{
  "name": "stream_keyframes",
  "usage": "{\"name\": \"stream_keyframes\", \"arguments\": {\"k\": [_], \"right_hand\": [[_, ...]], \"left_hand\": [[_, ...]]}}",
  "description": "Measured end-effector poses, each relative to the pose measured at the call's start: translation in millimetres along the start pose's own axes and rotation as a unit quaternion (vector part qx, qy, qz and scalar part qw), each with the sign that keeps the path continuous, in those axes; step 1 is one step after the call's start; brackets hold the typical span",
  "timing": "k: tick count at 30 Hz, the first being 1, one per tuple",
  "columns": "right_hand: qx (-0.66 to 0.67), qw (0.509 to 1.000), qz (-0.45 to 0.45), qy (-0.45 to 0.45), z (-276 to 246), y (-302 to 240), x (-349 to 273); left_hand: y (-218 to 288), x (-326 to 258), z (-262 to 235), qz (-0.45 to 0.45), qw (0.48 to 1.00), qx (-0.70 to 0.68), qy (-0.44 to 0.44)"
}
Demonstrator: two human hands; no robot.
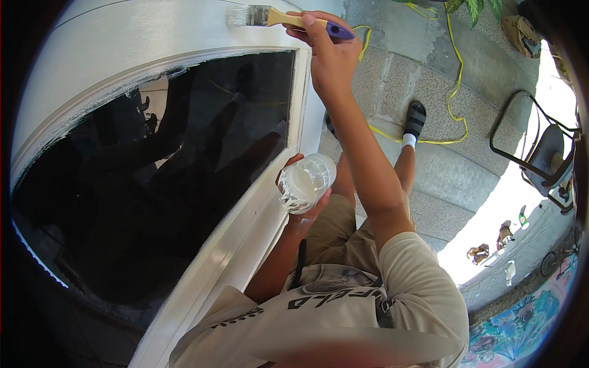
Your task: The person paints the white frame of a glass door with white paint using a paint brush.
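Note:
My right hand (333,52) is closed round the wooden handle of a paintbrush (279,17), which has a purple end and a metal ferrule. Its pale bristles lie against the white-painted door (147,27), above the dark glass pane (165,159). Lower down, my left hand (314,211) grips a clear plastic cup (308,178) with white paint inside and smeared on its wall. White paint marks the left wrist too. Along the pane's curved upper edge, uneven white streaks overlap the glass.
A yellow cord (457,80) winds over the paved ground (423,172) near my sandalled foot (415,119). To the right stands a dark metal-framed chair (546,153). Green leaves (475,9) hang at the top, and a colourful painted wall (521,325) is at lower right.

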State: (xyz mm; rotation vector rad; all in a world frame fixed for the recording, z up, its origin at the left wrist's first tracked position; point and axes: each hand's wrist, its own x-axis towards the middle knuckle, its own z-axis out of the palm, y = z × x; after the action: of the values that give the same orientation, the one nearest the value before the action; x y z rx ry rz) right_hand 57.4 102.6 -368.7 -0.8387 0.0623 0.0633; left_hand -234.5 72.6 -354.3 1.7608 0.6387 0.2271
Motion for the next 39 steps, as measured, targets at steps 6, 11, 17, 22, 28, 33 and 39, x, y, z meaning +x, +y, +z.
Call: {"name": "stream_keyframes", "arguments": {"k": [6, 11, 17, 22, 28, 33, 39], "right_hand": [[0.108, 0.978, 0.173, 0.034, -43, 48, -13], [-0.044, 0.981, 0.152, 0.114, -105, 96, -6], [-0.125, 0.99, 0.069, -0.007, 12, -16, -16], [0.12, 0.99, 0.06, -0.049, 58, -74, -19], [0.05, 0.989, 0.127, 0.055, -21, 21, -8], [-0.179, 0.969, 0.12, 0.118, -68, 57, -5], [-0.04, 0.999, 0.015, -0.009, 63, -69, -14]], "left_hand": [[2, 2, -5, 0.01, 0.999, 0.051, 0.004], [7, 9, 1, 0.048, 0.986, 0.16, -0.011], [-1, 1, -3, 0.05, 0.991, 0.121, 0.034], [0, 2, -5, 0.033, 0.991, 0.125, 0.036], [12, 9, -2, 0.038, 0.996, 0.054, 0.064], [14, 9, -6, 0.059, 0.994, 0.072, 0.056], [17, 4, 0, 0.003, 0.996, -0.001, 0.086]]}}
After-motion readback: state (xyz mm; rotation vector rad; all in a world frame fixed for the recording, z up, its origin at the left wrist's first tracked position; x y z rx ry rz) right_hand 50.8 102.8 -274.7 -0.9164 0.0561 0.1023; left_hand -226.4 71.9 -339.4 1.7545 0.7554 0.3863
